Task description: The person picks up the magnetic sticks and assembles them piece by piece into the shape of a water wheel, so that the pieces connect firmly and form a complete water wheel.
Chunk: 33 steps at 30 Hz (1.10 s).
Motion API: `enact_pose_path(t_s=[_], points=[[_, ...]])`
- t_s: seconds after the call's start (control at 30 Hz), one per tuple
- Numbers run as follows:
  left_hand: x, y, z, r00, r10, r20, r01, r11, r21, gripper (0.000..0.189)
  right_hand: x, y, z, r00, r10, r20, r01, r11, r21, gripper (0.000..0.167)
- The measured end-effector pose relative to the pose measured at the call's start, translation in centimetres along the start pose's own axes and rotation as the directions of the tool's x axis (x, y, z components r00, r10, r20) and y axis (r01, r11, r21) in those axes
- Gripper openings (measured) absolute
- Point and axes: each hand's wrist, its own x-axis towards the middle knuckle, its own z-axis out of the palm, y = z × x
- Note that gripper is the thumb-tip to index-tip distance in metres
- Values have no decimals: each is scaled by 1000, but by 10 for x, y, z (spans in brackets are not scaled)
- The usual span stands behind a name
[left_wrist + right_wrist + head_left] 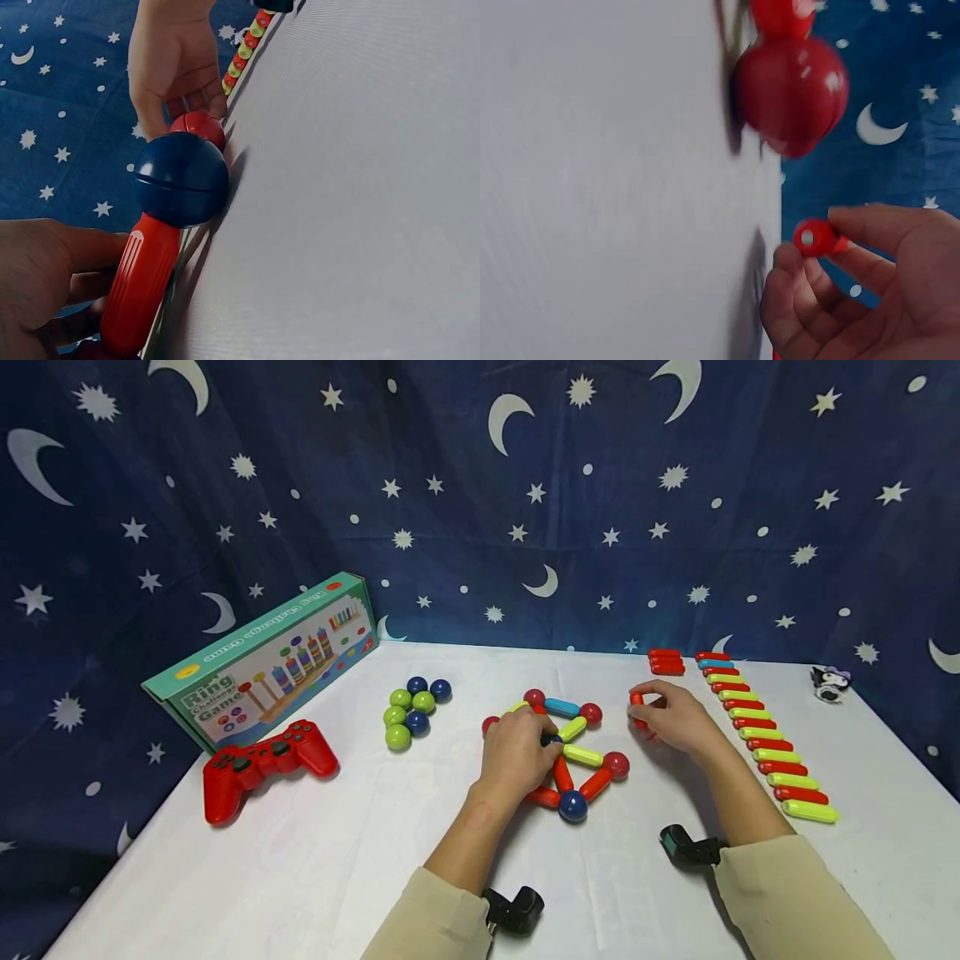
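Note:
A flat figure of magnetic rods and balls lies on the table: red and yellow rods, a light blue rod (562,707), red balls (616,765) at its corners and a blue ball (573,806) at the front. My left hand (517,752) reaches over its middle, thumb and fingers pinching a dark blue ball (552,740); the hand covers the left part. To the right of the figure, my right hand (678,718) pinches a short red rod (637,710) between thumb and fingers. The right wrist view shows that red rod (815,238) end-on, raised over the table.
Several green and blue balls (397,737) cluster left of the figure. A red game controller (273,764) and a Ring Challenge Game box (262,664) stand farther left. Red and yellow rods (776,756) line the right side, red rods (666,662) behind; a small figurine (830,683) sits far right.

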Motion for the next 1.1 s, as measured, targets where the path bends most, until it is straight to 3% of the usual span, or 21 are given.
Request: enact_pose_path(t_s=[0.43,0.93,1.1], points=[[-1,1,2,1000,-17,6,17,1000,1,22,-19,-18,11,986,-51,158,39,996,75,58],[6,11,-4,1000,-14,16,13,999,50,21,-21,-21,12,990,-17,143,7,998,69,58],[15,20,2,1000,-21,16,19,990,142,29,-19,-22,14,988,-28,153,15,996,86,55]])
